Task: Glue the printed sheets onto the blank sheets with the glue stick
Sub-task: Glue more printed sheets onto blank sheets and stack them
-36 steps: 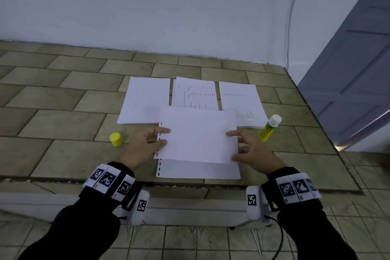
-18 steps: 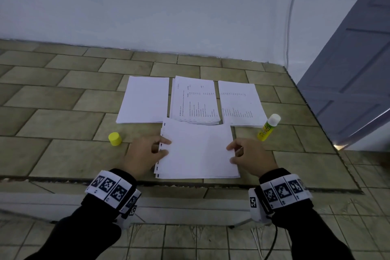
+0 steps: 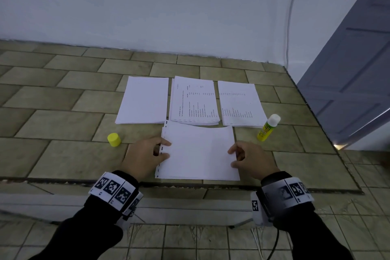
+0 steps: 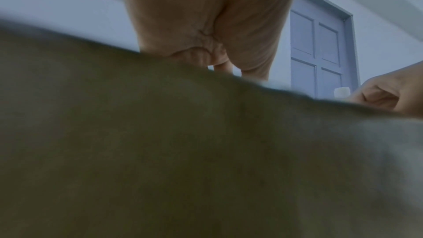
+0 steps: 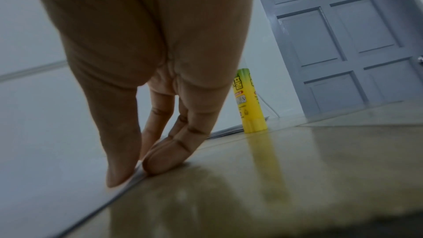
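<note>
A: How far along?
B: One pair [image 3: 198, 152] lies face-down up front; left hand [image 3: 143, 154] and right hand [image 3: 251, 159] pinch its side edges.
A: And the rest?
B: Blank pile [image 3: 143, 100] and printed piles [image 3: 194, 101] behind look unglued. The stick [image 3: 268, 127] stands open at right, its cap [image 3: 114, 139] at left.

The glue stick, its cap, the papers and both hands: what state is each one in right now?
Glue stick: uncapped, standing upright.
Yellow cap: off, standing alone on the tiles.
Top sheet: blank side up, far edge bowed.
Blank stack: flat, untouched.
Printed stacks: flat, print up.
Left hand: pinching the sheet's left edge.
Right hand: pinching its right edge.
Door: whether shut, unclear.
</note>
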Demonstrator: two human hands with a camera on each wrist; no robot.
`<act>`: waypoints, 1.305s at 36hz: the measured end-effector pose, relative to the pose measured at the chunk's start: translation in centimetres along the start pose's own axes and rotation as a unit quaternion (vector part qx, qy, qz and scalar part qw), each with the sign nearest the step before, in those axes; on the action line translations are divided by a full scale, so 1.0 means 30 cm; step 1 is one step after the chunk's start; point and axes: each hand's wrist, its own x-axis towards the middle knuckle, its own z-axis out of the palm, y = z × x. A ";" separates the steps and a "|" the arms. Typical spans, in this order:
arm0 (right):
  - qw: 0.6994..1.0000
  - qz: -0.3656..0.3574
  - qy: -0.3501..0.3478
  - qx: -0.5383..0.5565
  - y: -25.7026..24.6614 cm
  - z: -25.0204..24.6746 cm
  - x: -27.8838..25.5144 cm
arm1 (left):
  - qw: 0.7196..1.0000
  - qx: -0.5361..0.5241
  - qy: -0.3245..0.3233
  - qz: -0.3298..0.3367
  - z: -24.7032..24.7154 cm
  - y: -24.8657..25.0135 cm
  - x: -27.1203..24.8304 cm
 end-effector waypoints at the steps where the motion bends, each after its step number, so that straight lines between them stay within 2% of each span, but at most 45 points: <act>1: 1.000 0.000 0.000 0.003 0.002 0.000 -0.002 | 1.000 -0.001 0.002 0.002 0.000 0.001 0.000; 15: 1.000 0.000 -0.008 0.029 0.026 -0.004 -0.004 | 1.000 -0.015 -0.005 0.001 0.005 -0.011 0.000; 38: 1.000 0.007 -0.007 -0.017 0.005 0.002 -0.011 | 1.000 -0.027 0.005 0.005 -0.001 -0.017 -0.006; 42: 0.999 0.008 -0.004 -0.033 -0.004 0.009 -0.013 | 1.000 0.000 -0.007 0.020 0.002 -0.011 -0.001; 45: 0.997 0.012 0.001 -0.075 -0.013 0.018 -0.016 | 0.996 0.084 -0.006 0.029 0.003 -0.016 0.007; 47: 0.993 0.006 0.004 -0.118 -0.020 0.025 -0.020 | 0.990 0.119 0.010 0.071 0.014 -0.023 0.019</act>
